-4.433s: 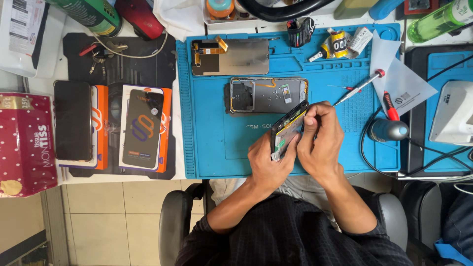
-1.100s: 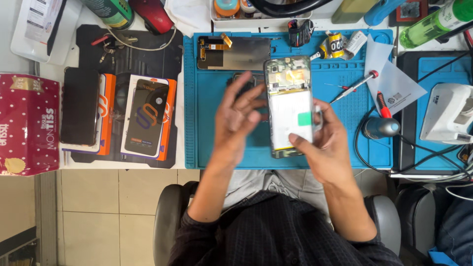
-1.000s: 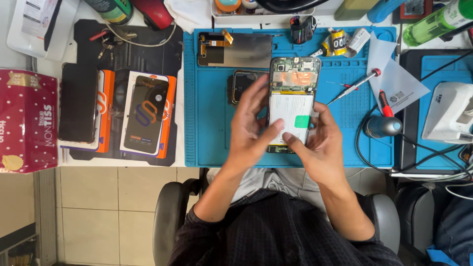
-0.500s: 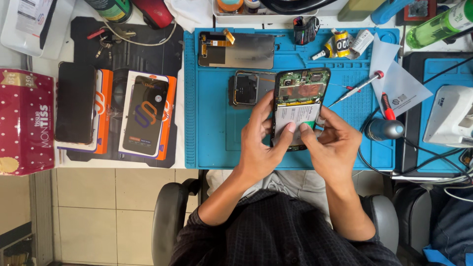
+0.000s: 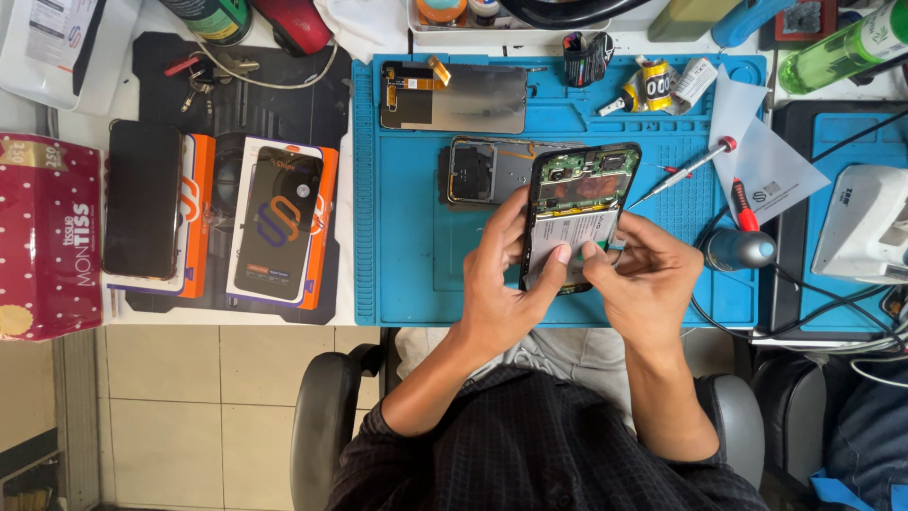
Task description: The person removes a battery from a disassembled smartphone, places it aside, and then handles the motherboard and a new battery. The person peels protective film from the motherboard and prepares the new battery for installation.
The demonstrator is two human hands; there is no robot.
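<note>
Phone [image 5: 579, 210] with its back off and circuit board showing sits upright over the blue mat [image 5: 416, 274], left hand [image 5: 501, 284] in a closed grip around its left edge, right hand [image 5: 643, 279] pinching its lower middle, a bare frame [image 5: 482, 170] just behind, screwdriver [image 5: 689, 168] to the right.

Opened phone's [image 5: 579, 203] lower end behind thumbs

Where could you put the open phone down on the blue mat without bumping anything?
Bare blue mat lies left of the left hand, below the loose screen panel. The open phone is in both hands. The mat's top right is crowded: tape rolls, screwdriver.
</note>
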